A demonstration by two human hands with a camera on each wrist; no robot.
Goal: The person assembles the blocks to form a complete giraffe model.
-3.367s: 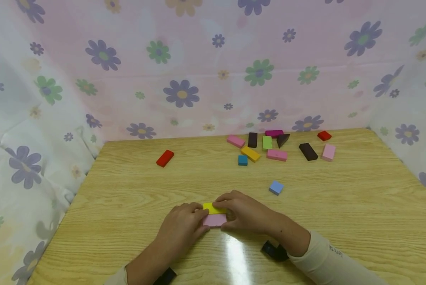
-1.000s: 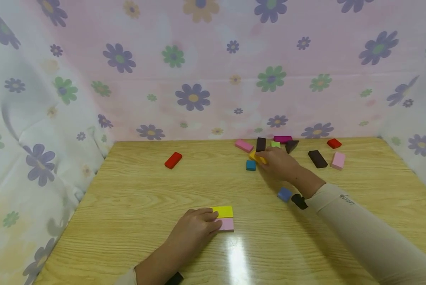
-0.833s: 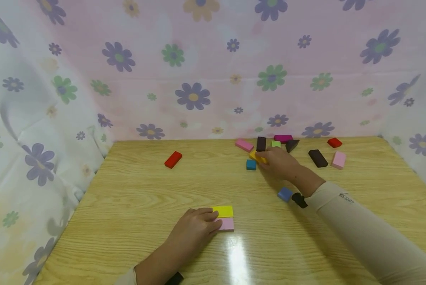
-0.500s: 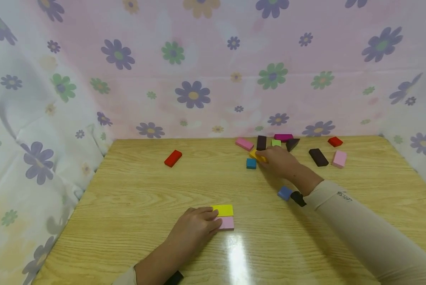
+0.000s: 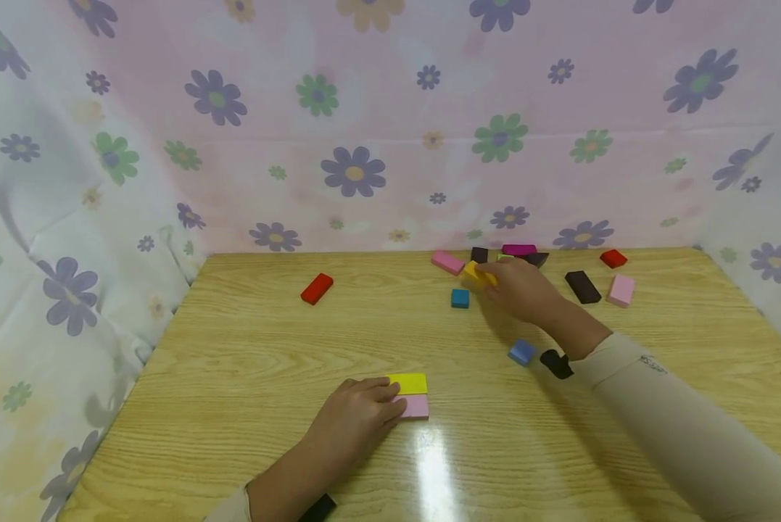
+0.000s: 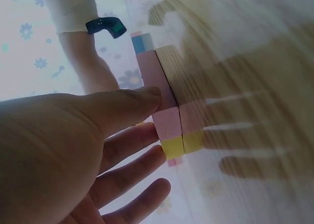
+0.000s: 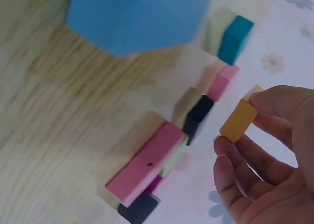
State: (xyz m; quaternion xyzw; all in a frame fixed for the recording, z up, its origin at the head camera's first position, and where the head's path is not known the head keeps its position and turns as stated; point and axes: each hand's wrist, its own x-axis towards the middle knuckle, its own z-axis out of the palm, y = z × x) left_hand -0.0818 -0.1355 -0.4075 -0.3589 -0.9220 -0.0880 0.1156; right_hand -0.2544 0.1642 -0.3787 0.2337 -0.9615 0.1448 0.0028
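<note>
In the head view, my left hand (image 5: 353,415) rests on the left end of a pink block (image 5: 416,407) and a yellow block (image 5: 408,383), which lie long side to long side on the table. The left wrist view shows its thumb against the pink block (image 6: 156,76) and fingertips by the yellow block (image 6: 172,148). Farther back, my right hand (image 5: 523,290) pinches an orange-yellow block (image 5: 478,275) between thumb and fingertips. The right wrist view shows this orange block (image 7: 239,121) tilted and raised off the table. Behind the right hand, a green block (image 5: 504,257) is mostly hidden.
Around the right hand lie a teal block (image 5: 460,298), a pink block (image 5: 447,262), dark and magenta blocks (image 5: 519,250). A blue block (image 5: 521,352) sits near the right wrist. Farther right are dark (image 5: 582,287), pink (image 5: 621,290) and red blocks (image 5: 613,258); another red block (image 5: 317,288) lies left.
My right hand has left the pink and yellow pair, gone to the back group and lifted the orange-yellow block from the table. The left hand stays on the pair.
</note>
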